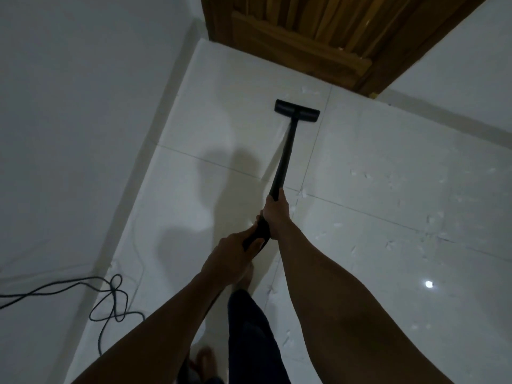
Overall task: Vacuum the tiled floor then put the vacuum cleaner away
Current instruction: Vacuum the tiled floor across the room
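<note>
Glossy white tiled floor [374, 167], white wall [83, 106] along the left, dim light. Floor head [297, 110] is taken as the reference point: it is set flat on the tiles, with the wooden door [304, 37] just beyond it. The black wand [285, 153] is run back from the head to the person. Two-handed hold is used: the right grip [277, 214] is wrapped round the wand nearer the head, probably for steering and down-pressure; the left grip [232, 253] is curled round the handle end behind it, probably for push and pull. White scraps [393, 184] are scattered to the right of the head and back toward the person, with a few just past the head near the door, so vacuuming is judged not yet done and put-away not begun. A black cable [110, 297] is looped on the floor well left of the head and behind it, by the wall; it is kept out of the sweep path but could be snagged by a foot. The vacuum body is not in view. No brand, label or writing can be read.
</note>
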